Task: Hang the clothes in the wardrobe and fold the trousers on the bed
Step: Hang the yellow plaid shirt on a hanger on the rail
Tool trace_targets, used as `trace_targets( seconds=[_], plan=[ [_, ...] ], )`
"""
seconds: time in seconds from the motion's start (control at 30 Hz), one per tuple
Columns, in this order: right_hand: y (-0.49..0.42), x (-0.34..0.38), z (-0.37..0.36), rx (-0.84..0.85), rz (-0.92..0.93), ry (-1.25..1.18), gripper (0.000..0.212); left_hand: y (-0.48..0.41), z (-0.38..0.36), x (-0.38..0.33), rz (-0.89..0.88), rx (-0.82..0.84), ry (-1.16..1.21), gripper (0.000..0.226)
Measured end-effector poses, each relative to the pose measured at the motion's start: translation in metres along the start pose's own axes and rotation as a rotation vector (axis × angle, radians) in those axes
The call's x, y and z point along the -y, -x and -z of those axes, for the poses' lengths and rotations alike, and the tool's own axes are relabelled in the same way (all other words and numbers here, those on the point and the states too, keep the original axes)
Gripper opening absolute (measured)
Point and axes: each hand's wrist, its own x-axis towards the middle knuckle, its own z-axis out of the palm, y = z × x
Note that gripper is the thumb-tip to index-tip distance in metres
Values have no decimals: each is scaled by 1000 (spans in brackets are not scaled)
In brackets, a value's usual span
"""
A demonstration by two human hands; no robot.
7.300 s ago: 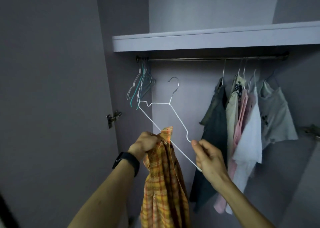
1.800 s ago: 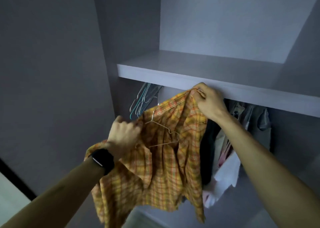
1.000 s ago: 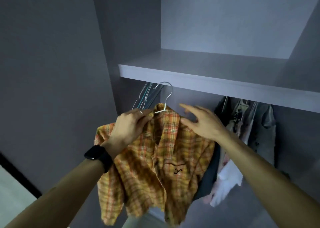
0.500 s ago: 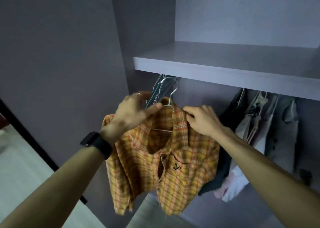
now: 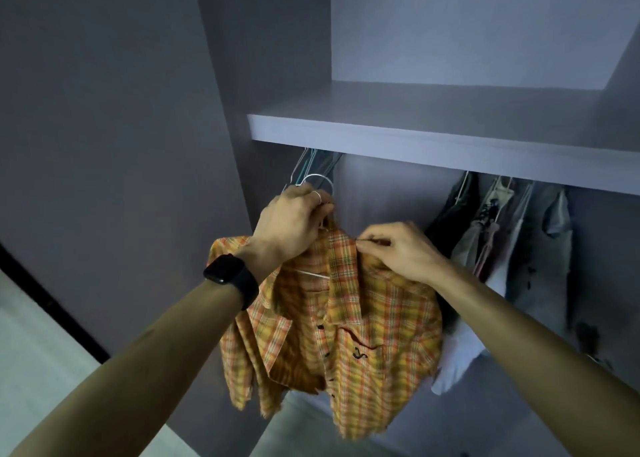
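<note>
Orange-and-yellow plaid shirt (image 5: 363, 335) hangs on one white wire hanger (image 5: 313, 274) mid-view, below the wardrobe shelf (image 5: 415, 141). Since half a second ago your left hand (image 5: 291, 221), watch (image 5: 230, 276) on its wrist, has climbed from the collar to close around the hanger's neck under the hook. Your right hand (image 5: 398, 252), at 3 o'clock from it, now pinches the collar edge. One bunch of empty hangers (image 5: 304, 165) crowds the space at 12 o'clock behind the hook. Hung clothes (image 5: 502, 248) at 3 o'clock overlap too much to count.
</note>
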Motion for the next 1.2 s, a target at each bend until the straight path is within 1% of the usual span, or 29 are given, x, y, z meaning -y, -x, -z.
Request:
trace_targets(
  seconds=[0.07,0.1,0.17,0.2,0.27,0.3,0.4,0.5,0.57,0.63,0.7,0.73,0.83,0.9,1.0,1.1,1.2],
  plan=[
    [-1,-4,8,73,-36,-50,10,2,0,-1,-36,18,-48,24],
    [-2,-5,12,74,-60,-86,12,3,0,-1,-52,6,-58,25],
    [-4,-13,17,-27,-95,-143,13,6,-2,-3,-99,-20,-96,25],
    [-4,-17,17,-81,-113,-124,13,6,-3,-4,-120,-29,-120,25],
    [-2,-19,13,-72,-143,1,16,5,-3,-7,-118,-68,-139,24],
    [1,-18,10,-58,-150,52,21,4,-4,-8,-100,-96,-137,25],
    [2,-10,8,-117,-146,-23,33,-1,-7,-14,-70,-169,-158,26],
    [5,-4,1,-62,-21,29,26,-1,-14,-21,-94,-171,-215,23],
    [5,-6,-5,-59,-1,38,23,0,-18,-23,-142,-174,-251,15],
    [3,-11,-3,-133,-55,-35,22,2,-18,-22,-199,-197,-287,6],
    [0,-16,4,-248,-121,-90,20,2,-20,-22,-231,-191,-333,14],
    [0,-17,8,-256,-119,-68,19,1,-21,-23,-226,-184,-347,15],
    [2,-10,5,-159,-36,14,21,-4,-27,-26,-175,-191,-355,11],
    [4,-5,-1,-129,-17,41,20,-8,-31,-26,-131,-150,-323,9],
    [11,-3,-13,-113,-52,105,22,-7,-44,-22,-88,-89,-253,15],
    [20,-4,-26,-39,-103,170,25,0,-62,-17,-57,-79,-198,22],
    [24,-7,-36,33,-214,216,24,-1,-80,-8,5,-20,-63,26]
  ],
)
